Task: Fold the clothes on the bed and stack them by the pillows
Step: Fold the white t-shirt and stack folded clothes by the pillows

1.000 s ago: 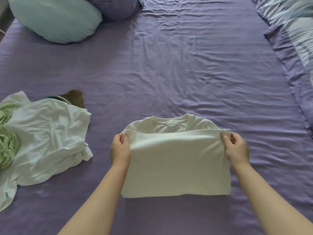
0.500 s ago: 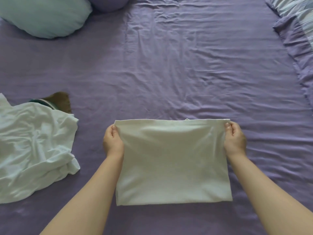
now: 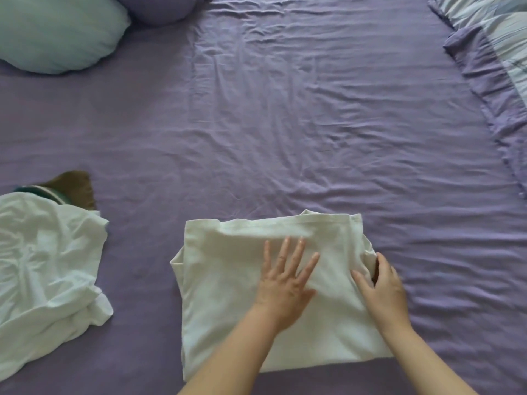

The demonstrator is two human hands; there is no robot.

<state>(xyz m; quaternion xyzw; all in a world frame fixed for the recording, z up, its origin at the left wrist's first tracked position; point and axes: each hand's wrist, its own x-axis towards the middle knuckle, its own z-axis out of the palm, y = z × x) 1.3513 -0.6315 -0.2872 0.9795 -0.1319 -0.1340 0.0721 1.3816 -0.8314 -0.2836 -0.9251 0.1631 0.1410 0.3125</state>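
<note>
Purple bed sheet [image 3: 285, 109]: shirt [image 3: 228, 295] folded at 6 o'clock, left hand [image 3: 285, 283] flat on it, right hand [image 3: 382, 289] gripping its edge; white heap [image 3: 48, 266] at 9 unfolded; nothing stacked by pillows [image 3: 57, 29] at 11

Cream shirt [image 3: 228, 280] on purple sheet [image 3: 285, 124]; pale-green pillow [image 3: 57, 32], blue-striped duvet [image 3: 496, 29].

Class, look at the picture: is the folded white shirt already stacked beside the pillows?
No. The folded white shirt lies on the near part of the bed under the left hand, far from the pillows at the top left.
</note>
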